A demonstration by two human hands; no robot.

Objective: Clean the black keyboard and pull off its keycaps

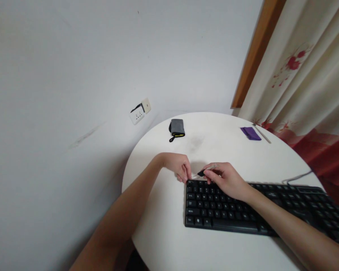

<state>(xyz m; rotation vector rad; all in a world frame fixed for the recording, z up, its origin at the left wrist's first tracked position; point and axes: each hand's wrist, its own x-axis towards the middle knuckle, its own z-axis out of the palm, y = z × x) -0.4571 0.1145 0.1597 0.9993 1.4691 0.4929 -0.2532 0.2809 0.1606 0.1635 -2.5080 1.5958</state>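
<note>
A black keyboard [243,210] lies on a round white table [164,233]. My left hand [177,166] rests at the keyboard's far left corner, fingers curled down and pinched against its edge. My right hand [227,179] hovers over the top-left keys, its fingers closed on a small black-tipped tool [201,173] with a pale handle; the tip points toward my left hand. What the left fingers pinch is too small to make out.
A grey pouch with a yellow trim [177,128] sits at the table's far edge. A purple cloth [251,133] and a thin stick [262,134] lie at the far right. The keyboard's cable [298,176] runs off right. A wall socket [139,112] and a curtain [305,75] stand behind.
</note>
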